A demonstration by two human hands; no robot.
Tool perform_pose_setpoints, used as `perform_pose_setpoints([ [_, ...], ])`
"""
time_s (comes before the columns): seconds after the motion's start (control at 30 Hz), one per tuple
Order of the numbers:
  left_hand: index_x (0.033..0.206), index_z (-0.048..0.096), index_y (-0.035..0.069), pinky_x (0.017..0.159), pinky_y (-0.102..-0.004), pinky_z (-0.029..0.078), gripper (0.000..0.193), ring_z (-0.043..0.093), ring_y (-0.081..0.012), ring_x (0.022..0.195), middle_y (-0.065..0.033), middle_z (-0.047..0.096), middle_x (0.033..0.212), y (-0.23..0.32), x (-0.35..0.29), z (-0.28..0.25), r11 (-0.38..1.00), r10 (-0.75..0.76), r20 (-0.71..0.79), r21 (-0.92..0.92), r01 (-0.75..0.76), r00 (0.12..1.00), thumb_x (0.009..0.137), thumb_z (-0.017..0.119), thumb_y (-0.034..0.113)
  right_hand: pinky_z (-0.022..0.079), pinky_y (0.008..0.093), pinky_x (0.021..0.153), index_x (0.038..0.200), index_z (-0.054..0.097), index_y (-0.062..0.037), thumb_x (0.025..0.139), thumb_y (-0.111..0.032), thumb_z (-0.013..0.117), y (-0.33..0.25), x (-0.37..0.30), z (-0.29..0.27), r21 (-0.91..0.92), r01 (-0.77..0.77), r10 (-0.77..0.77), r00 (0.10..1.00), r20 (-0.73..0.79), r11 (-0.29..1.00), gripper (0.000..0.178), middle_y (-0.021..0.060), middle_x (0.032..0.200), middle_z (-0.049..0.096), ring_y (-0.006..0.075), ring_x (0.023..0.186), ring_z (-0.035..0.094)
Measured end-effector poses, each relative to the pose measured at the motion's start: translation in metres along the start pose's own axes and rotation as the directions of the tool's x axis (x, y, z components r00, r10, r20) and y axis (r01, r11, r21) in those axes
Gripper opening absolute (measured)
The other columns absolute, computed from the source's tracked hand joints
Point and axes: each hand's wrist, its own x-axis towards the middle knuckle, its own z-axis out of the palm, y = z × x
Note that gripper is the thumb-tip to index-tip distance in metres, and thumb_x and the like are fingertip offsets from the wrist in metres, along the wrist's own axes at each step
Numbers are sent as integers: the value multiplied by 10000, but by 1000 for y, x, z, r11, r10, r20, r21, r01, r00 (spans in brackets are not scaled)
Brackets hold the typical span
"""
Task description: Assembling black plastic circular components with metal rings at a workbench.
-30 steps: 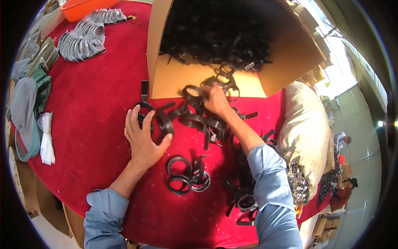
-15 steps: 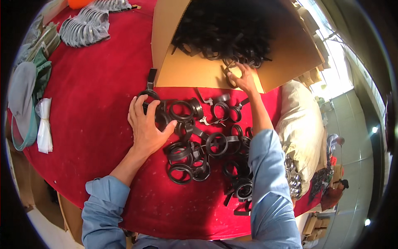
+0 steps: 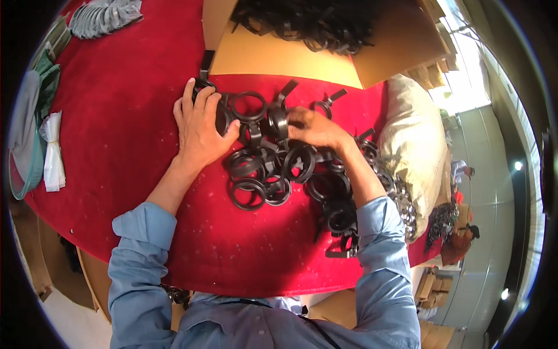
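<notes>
Many black rings, several with flat tabs, lie heaped on the red-covered table; one dark ring [image 3: 249,106] stands out near the top of the heap. My left hand [image 3: 200,125] rests at the heap's left edge, fingers and thumb apart in a curve around a few rings, its fingertips partly hidden among them. My right hand [image 3: 317,127] is at the heap's upper right, its fingers bent against the side of a thick black ring [image 3: 277,122]. Those fingertips are partly hidden behind the ring. A tabbed ring [image 3: 323,107] lies just beyond my right hand.
An open cardboard box [image 3: 285,61] holding more black parts lies at the far side. Right of the heap sits a pale sack [image 3: 412,139] beside shiny metal pieces [image 3: 405,209]. Wrapped curved parts [image 3: 104,18], a white plastic bundle [image 3: 53,154] and grey cloth [image 3: 26,116] are leftward.
My right hand has come out of the box mouth and down toward me to the heap. My left hand stays by the left rings. The whole view has shifted, with the box now higher.
</notes>
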Motion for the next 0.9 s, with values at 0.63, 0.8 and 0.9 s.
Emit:
perform_pose_setpoints([
  [0.63,1168,668,77,747,-418,493,487,543,-290,906,-107,542,925,36,-19,-21,973,205,179,-140,-182,962,770,764,341,544,458,876,1036,738,-57,744,-357,747,54,-10,40,-285,-107,-21,911,-412,953,419,261,985,695,392,956,682],
  [0.8,1227,665,119,824,-412,491,483,564,-307,975,-114,607,1007,16,-19,-25,971,240,185,-24,-240,953,850,712,417,563,432,829,971,728,-79,717,-211,706,18,-24,40,-106,105,-147,811,-567,989,286,219,922,712,379,909,700],
  [0.9,1254,658,159,839,-421,475,468,567,-293,1003,-94,614,1040,16,-17,-7,961,276,178,-27,-276,945,882,685,442,538,307,734,968,673,-41,838,-49,740,30,-52,15,294,422,-133,734,-666,858,146,34,896,712,146,811,668],
])
